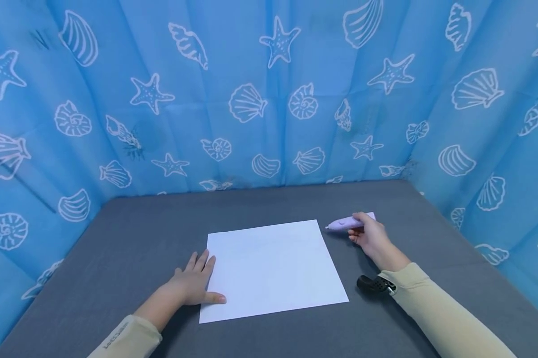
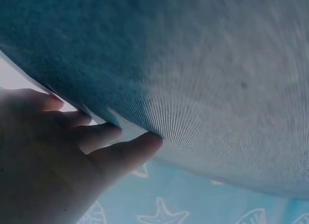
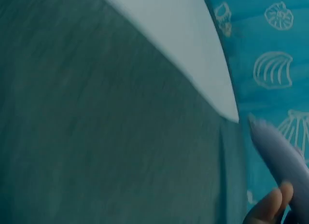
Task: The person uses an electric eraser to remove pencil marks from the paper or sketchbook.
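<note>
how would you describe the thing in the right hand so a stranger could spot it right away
On the grey table walled by blue seashell-print cloth lies one white sheet of paper. Just past its far right corner, the right hand grips a pale lilac pen-shaped tool, its tapered tip pointing at the sheet. It is the only purple thing there.

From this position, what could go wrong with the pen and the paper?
1. The right hand grips the lilac pen near its rear end, off the paper; so far from the tip, the grip may give shaky control.
2. The left hand presses only the sheet's left edge with flat fingers; the right side lies free and might shift or lift on the grey cloth table.
</note>
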### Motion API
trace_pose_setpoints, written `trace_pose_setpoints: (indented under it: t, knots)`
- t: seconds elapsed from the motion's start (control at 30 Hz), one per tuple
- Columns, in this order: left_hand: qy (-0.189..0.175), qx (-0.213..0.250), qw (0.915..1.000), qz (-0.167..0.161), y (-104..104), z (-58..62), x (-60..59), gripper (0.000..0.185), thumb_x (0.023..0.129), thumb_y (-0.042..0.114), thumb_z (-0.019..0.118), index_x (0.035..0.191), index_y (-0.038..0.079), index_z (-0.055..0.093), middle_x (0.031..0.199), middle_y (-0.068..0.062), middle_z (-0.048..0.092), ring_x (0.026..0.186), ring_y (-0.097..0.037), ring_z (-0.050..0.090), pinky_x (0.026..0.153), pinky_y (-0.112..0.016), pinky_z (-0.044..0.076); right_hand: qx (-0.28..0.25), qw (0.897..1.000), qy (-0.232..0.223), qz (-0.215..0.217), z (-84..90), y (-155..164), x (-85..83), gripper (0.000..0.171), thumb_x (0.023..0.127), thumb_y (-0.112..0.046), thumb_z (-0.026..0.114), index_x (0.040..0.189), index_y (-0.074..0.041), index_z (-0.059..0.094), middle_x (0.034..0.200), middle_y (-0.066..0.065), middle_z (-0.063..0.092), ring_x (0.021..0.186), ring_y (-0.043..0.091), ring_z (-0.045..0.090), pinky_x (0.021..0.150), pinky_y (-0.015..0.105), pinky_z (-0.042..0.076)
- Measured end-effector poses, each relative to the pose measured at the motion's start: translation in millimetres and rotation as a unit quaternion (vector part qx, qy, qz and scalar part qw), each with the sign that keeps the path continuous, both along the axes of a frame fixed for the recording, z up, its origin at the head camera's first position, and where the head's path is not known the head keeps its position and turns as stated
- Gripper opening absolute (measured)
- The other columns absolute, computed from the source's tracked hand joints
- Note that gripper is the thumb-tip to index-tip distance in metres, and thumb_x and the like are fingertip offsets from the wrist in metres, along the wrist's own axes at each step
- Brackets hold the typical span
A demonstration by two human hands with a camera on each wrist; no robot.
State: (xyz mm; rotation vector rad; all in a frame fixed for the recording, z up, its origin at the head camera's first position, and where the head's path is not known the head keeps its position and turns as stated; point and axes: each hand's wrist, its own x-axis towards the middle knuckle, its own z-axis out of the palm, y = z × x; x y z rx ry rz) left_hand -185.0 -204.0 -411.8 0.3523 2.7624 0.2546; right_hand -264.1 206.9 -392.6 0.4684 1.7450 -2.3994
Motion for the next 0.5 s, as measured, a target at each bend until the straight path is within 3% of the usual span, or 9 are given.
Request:
trace_pose_setpoints:
  t: [0.13,0.2,0.27,0.33,0.4,0.5]
  knots:
    - [0.0,0.007,1.0,0.006,-3,-1.3,-1.0,0.114,0.072,0.067,0.072,0.149,-0.004,0.029,0.157,-0.027,0.013,0.142,-0.052,0.008,0.099,-0.076,0.018,0.025,1.0,-0.005,0.002,-5.2,17,8.5,0.02,0.096,-0.007,0.059,0.109,0.002,0.046,0.075,0.003,0.065,0.064,0.011,0.066,0.064,0.024,0.056]
    - [-0.001,0.01,0.9999,0.011,-3,-1.6,-1.4,0.114,0.071,0.066,0.073,0.149,-0.003,0.029,0.158,-0.026,0.013,0.142,-0.052,0.008,0.099,-0.076,0.018,0.073,0.997,-0.012,0.025,-7.7,23,13.6,0.023,0.094,-0.006,0.061,0.109,0.004,0.047,0.075,0.003,0.065,0.065,0.011,0.067,0.065,0.025,0.056]
    - [-0.002,0.014,0.9998,0.016,-1,-0.5,-1.1,0.113,0.071,0.064,0.075,0.149,-0.003,0.029,0.157,-0.026,0.014,0.142,-0.052,0.007,0.1,-0.076,0.017,0.148,0.987,-0.019,0.053,-8.6,27,18.3,0.022,0.093,-0.007,0.063,0.105,0.005,0.049,0.076,0.002,0.063,0.064,0.01,0.065,0.062,0.024,0.055]
    - [0.004,0.015,0.9997,0.019,1,1.3,-0.4,0.111,0.071,0.062,0.076,0.149,-0.003,0.03,0.156,-0.027,0.016,0.141,-0.053,0.009,0.1,-0.075,0.018,0.242,0.967,-0.021,0.082,-7.5,30,22.1,0.021,0.093,-0.013,0.065,0.093,0.003,0.051,0.074,0.002,0.057,0.061,0.009,0.059,0.058,0.023,0.052]
    - [0.016,0.013,0.9996,0.02,4,2.3,1.6,0.109,0.071,0.061,0.076,0.147,-0.004,0.033,0.154,-0.028,0.02,0.14,-0.054,0.012,0.1,-0.074,0.021,0.33,0.937,-0.016,0.113,-5.2,30,24.9,0.024,0.092,-0.018,0.066,0.082,-0.001,0.052,0.072,0.002,0.052,0.059,0.011,0.052,0.054,0.024,0.048]
    - [0.042,-0.003,0.9989,0.018,8,1.6,6.1,0.105,0.071,0.061,0.076,0.143,-0.006,0.039,0.148,-0.03,0.029,0.137,-0.054,0.021,0.099,-0.07,0.028,0.422,0.892,-0.003,0.16,-2.9,25,26.2,0.032,0.09,-0.024,0.067,0.068,-0.008,0.051,0.066,0.002,0.046,0.056,0.012,0.044,0.051,0.025,0.04]
